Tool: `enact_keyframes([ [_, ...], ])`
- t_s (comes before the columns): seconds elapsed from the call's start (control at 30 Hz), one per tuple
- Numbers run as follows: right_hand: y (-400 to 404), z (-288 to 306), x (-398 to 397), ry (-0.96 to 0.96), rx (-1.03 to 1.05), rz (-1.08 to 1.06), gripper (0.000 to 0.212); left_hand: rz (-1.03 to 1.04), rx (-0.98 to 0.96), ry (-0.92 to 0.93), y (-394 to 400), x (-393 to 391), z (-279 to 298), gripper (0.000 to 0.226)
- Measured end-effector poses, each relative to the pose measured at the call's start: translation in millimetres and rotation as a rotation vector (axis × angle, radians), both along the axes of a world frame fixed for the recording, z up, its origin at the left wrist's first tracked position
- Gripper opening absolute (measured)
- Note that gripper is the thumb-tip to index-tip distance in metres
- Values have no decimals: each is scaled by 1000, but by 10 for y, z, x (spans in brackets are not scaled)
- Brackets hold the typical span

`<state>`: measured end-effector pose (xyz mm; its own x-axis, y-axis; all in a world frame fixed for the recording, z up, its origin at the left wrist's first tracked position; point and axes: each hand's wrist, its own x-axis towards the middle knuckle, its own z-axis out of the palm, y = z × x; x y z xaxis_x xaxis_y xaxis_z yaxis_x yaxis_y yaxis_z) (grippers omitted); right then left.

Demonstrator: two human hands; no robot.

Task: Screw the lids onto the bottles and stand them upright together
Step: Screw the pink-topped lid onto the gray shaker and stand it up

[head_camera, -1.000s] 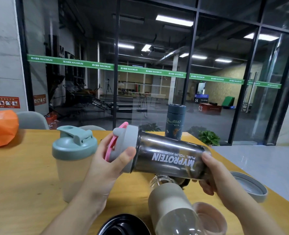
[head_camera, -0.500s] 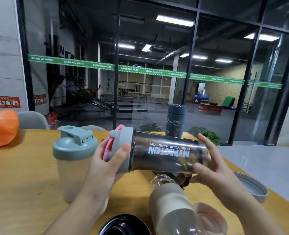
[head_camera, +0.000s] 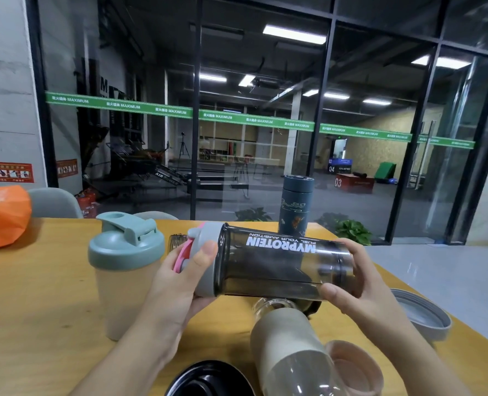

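Now the smoky shaker bottle (head_camera: pixel 282 267) lies sideways in the air above the table's (head_camera: pixel 36 295) middle, long axis left-right: left hand (head_camera: pixel 179 284) clasps its grey lid (head_camera: pixel 205 258), right hand (head_camera: pixel 351 281) grasps the base, ready for twisting.

Left hand (head_camera: pixel 179 284) and right hand (head_camera: pixel 354 281): bare, no gloves. Forearms bare; no sleeves, rings or watch in view.
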<state>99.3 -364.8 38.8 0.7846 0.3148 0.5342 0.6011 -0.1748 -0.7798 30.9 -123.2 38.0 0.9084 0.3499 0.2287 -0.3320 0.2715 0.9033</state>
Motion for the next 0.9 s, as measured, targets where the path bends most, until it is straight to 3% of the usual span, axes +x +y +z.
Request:
enact_keyframes([
  [0.1, 22, 19, -36, 10, 20, 19, 72, -13, 52, -22, -5, -9, -4, 77],
  [0.23, 63, 53, -54, 178, 81, 52, 33, -38, 168, -124, -17, -49, 31, 90],
  [0.47, 65, -13, 95, 280, 73, -53, 45, -74, 220, -214, -36, -56, 39, 96],
  [0.6, 85, -45, 122, 240, 67, -57, 56, -67, 168, -188, -46, -45, 18, 87],
  [0.67, 89, -40, 134, 251, 108, -27, 49, -49, 123, -125, -42, -29, -2, 86],
  [0.73, 78, -18, 108, 193, 130, 12, 45, -32, 89, -46, -39, -11, -25, 85],
  [0.9, 76, -19, -5, -14, 113, 24, 60, -50, 29, 73, -23, -1, -55, 79],
])
